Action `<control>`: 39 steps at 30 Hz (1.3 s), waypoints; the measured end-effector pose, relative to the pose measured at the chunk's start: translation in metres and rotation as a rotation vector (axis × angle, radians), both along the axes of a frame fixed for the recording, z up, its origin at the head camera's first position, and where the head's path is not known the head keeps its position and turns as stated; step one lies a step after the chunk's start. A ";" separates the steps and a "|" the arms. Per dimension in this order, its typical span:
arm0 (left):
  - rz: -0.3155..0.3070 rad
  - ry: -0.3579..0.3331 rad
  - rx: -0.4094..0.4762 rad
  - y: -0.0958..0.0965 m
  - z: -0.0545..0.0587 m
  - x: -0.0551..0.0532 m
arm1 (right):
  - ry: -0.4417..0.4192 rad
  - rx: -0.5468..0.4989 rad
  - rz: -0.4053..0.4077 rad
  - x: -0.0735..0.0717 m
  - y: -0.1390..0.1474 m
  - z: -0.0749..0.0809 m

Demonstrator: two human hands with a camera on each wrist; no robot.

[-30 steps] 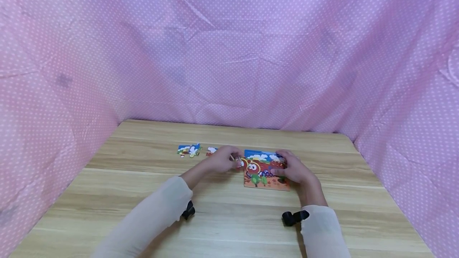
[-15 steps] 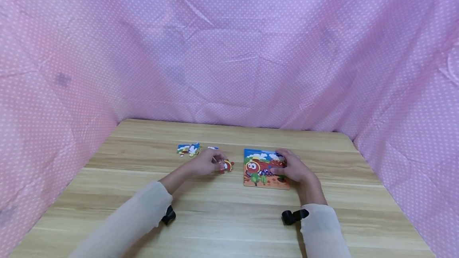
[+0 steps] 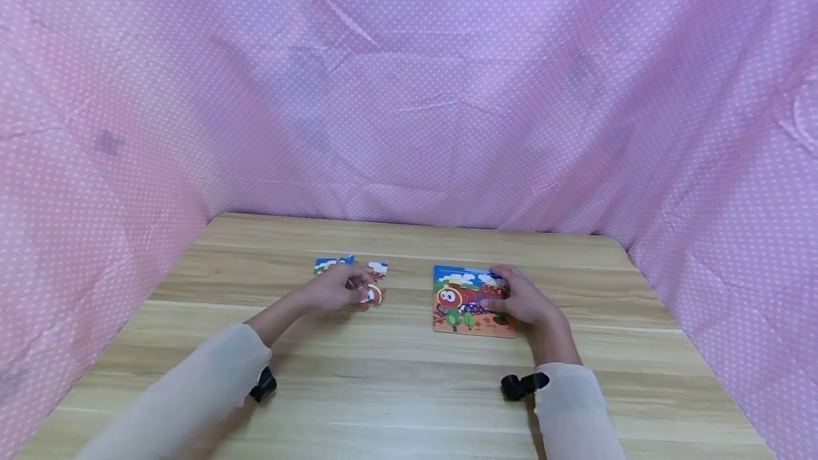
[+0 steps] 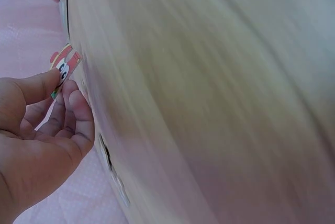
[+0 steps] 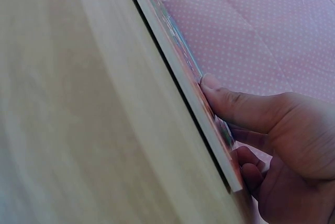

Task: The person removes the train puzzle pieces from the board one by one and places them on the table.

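My left hand [image 3: 334,289] pinches a jigsaw puzzle piece [image 3: 373,295] between thumb and fingers. In the left wrist view the piece [image 4: 64,71] shows a red cartoon face with white eyes, tilted above the tabletop. To the right lies a square jigsaw puzzle board [image 3: 456,312] with a red cartoon figure, clouds and green plants. My right hand [image 3: 527,300] grips the board's right side. As the right wrist view shows, the thumb [image 5: 235,106] lies on top and the other fingers curl at the edge; part of the picture is hidden beneath the hand.
On the wooden table [image 3: 396,389], joined blue and white pieces [image 3: 327,264] lie behind my left hand, which partly covers them. Another piece [image 3: 378,267] with a cloud lies just beyond the held one. Pink dotted cloth [image 3: 409,126] hangs behind and at both sides.
My left hand has moved left, away from the board's left edge, carrying the puzzle piece towards the loose pieces. My right hand stays on the board.
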State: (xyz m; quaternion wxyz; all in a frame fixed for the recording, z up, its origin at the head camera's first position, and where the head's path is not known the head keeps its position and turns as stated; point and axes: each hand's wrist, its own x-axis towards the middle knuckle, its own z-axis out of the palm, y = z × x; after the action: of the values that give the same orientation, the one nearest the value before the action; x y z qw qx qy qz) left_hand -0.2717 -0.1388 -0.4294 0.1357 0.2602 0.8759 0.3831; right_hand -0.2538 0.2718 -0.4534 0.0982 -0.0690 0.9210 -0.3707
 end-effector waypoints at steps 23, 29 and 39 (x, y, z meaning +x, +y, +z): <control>-0.032 0.000 -0.134 -0.090 0.017 -0.002 | 0.001 0.007 -0.001 -0.002 0.002 -0.003; -0.052 -0.007 -0.192 -0.100 0.018 -0.011 | 0.009 0.018 -0.003 -0.001 0.003 -0.004; -0.070 0.104 -0.258 -0.099 0.016 -0.025 | 0.000 -0.007 -0.009 0.000 0.001 -0.002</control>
State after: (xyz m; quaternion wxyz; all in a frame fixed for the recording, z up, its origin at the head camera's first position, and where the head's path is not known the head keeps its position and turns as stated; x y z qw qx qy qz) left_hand -0.2965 -0.2380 -0.4134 0.1356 0.2904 0.9141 0.2483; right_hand -0.2541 0.2730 -0.4557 0.0965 -0.0651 0.9200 -0.3742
